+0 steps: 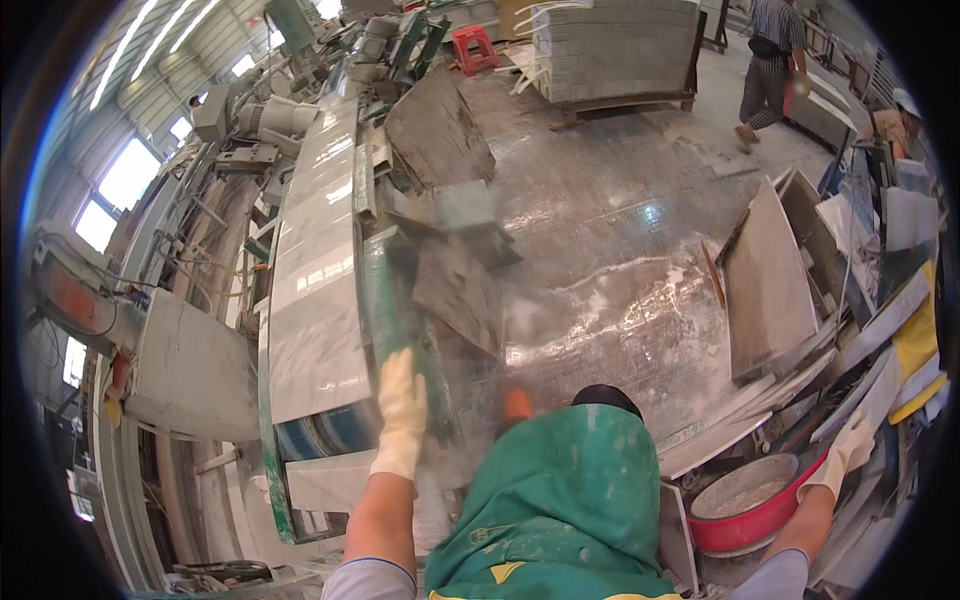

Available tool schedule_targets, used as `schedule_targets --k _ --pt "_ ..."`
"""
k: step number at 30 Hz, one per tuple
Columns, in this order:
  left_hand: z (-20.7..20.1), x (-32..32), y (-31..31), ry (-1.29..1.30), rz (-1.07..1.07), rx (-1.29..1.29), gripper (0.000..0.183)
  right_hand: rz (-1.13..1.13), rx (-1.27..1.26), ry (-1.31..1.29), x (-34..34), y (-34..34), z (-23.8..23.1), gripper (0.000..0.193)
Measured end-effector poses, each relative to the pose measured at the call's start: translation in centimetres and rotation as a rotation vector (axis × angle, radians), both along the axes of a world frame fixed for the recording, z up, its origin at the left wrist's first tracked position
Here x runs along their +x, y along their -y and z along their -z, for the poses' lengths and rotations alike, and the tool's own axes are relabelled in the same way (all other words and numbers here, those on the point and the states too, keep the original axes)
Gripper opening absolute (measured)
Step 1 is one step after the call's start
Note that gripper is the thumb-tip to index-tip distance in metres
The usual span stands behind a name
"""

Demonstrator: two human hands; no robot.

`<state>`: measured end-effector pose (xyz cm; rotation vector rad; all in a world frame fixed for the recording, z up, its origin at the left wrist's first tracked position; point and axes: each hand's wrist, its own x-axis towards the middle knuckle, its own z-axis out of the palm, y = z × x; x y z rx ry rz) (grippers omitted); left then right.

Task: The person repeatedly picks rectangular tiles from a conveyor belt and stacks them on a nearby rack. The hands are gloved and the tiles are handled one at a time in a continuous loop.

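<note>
Wet workshop floor (620,260), slab conveyor (315,290) alongside.

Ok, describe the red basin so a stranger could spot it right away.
Start at the green apron, then look toward the gloved right hand. Just below it sits the red basin, round, with grey powder inside, the only red, round thing among flat stone slabs.
</note>
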<state>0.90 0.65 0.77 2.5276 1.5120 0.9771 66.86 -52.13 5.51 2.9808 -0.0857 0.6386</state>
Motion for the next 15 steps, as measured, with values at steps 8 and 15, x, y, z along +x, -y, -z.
schedule_targets --k 8,15 --pt "-0.5 0.0 -0.1 -0.019 -0.001 -0.050 0.053 -0.162 0.070 -0.008 4.2 3.3 3.6 0.056" --pt "-0.7 0.1 0.1 -0.070 -0.022 -0.081 0.050 -0.042 0.088 0.004 3.7 1.6 2.5 0.053"
